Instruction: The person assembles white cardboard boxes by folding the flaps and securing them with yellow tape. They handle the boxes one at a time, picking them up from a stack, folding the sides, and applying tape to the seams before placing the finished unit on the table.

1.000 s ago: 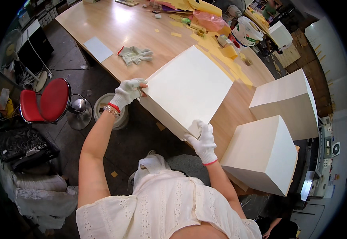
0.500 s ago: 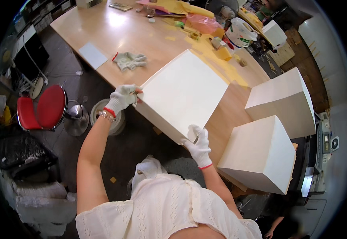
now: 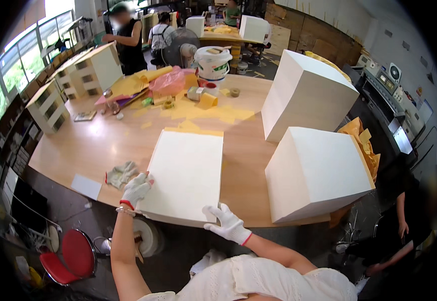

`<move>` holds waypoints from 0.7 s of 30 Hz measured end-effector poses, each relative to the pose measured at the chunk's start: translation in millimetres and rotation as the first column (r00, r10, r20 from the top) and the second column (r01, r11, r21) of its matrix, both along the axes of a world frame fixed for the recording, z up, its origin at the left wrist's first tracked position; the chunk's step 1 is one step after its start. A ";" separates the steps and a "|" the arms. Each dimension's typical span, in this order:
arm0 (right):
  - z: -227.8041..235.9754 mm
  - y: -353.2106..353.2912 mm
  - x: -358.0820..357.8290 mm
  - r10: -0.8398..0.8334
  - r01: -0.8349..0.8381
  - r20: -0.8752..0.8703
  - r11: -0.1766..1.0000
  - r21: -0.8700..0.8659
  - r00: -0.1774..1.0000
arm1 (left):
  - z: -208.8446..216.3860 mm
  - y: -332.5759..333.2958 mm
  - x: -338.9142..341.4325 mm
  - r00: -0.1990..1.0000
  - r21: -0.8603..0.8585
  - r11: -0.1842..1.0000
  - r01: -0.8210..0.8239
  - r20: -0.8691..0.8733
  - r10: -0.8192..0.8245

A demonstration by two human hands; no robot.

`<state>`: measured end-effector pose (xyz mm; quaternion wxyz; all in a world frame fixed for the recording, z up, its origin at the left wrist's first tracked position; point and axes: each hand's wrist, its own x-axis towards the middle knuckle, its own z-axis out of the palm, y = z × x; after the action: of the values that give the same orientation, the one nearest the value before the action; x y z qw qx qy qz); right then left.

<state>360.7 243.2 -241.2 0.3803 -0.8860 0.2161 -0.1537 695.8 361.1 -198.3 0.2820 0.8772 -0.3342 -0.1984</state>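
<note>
A flat white box (image 3: 186,173) lies on the wooden table at its near edge, with a yellow strip showing along its far side. My left hand (image 3: 137,188), in a white glove with a red cuff and bare fingertips, is closed on the box's left edge. At the near right corner, my right hand (image 3: 227,224), gloved the same way, has its thumb and fingers spread against or just beside the box; contact is hard to tell. A spare grey-white glove (image 3: 121,174) lies just beyond my left hand.
Two large white boxes, one nearer (image 3: 318,175) and one farther (image 3: 308,95), stand at the right. Yellow scraps, a pink plastic bag (image 3: 167,82) and a white bucket (image 3: 212,64) occupy the far side. A red chair (image 3: 75,256) is at lower left. Other people are nearby.
The flat box has come down level on the table and turned squarer to me. My right hand has loosened from its corner, fingers spreading. The view has lifted toward the room.
</note>
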 end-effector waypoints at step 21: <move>-37.5 18.4 -161.0 -0.444 0.448 -0.066 0.871 0.203 0.894 | 23.3 -286.8 36.8 0.820 0.382 0.910 0.158 0.463 -0.337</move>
<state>199.7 261.6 -278.7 0.4253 -0.7677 0.4331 -0.2055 732.5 74.3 -175.0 0.0034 0.8803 -0.4725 -0.0425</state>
